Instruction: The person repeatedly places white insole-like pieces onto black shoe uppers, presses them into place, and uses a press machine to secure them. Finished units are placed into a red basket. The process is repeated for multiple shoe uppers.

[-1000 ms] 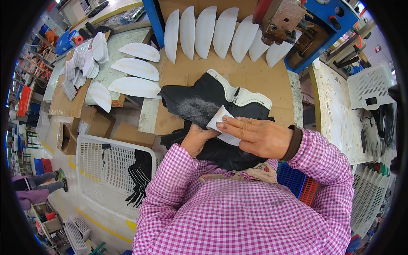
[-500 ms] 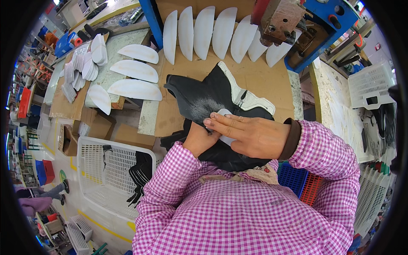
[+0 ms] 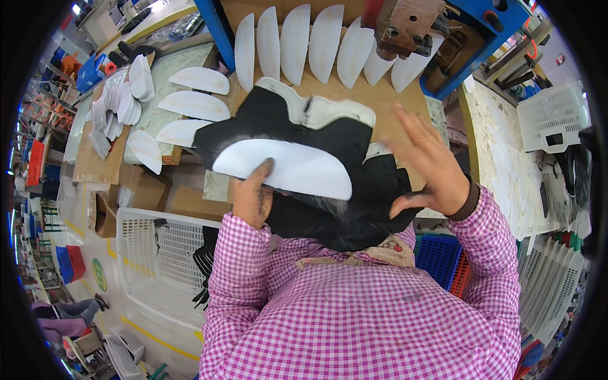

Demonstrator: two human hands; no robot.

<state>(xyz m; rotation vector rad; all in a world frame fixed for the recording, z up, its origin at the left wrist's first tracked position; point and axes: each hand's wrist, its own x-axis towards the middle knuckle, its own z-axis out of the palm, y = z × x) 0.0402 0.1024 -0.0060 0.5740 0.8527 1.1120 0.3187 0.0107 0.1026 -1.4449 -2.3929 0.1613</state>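
Observation:
My left hand [image 3: 253, 195] grips a black fabric piece [image 3: 266, 117], shaped like a shoe upper with a white-edged border. Its thumb presses on a white half-moon piece [image 3: 291, 166] lying flat on the fabric; the other fingers are mostly hidden underneath. To the right, my right hand [image 3: 434, 168] is raised with fingers spread and holds nothing. Its thumb is near more black fabric [image 3: 380, 196] gathered in front of me, though I cannot tell whether they touch. Greyish dust marks the fabric around the half-moon piece.
Several white half-moon pieces [image 3: 296, 47] stand along the back of the cardboard-covered table. More [image 3: 193, 104] lie on the left bench beside stacked white pieces [image 3: 114, 104]. A blue-framed machine with a metal head [image 3: 408, 28] overhangs the back right. A white basket [image 3: 161, 253] stands lower left.
My right hand has lifted off the half-moon piece and opened out to the right. The black fabric has turned and shifted left, uncovering the whole half-moon piece under my left thumb.

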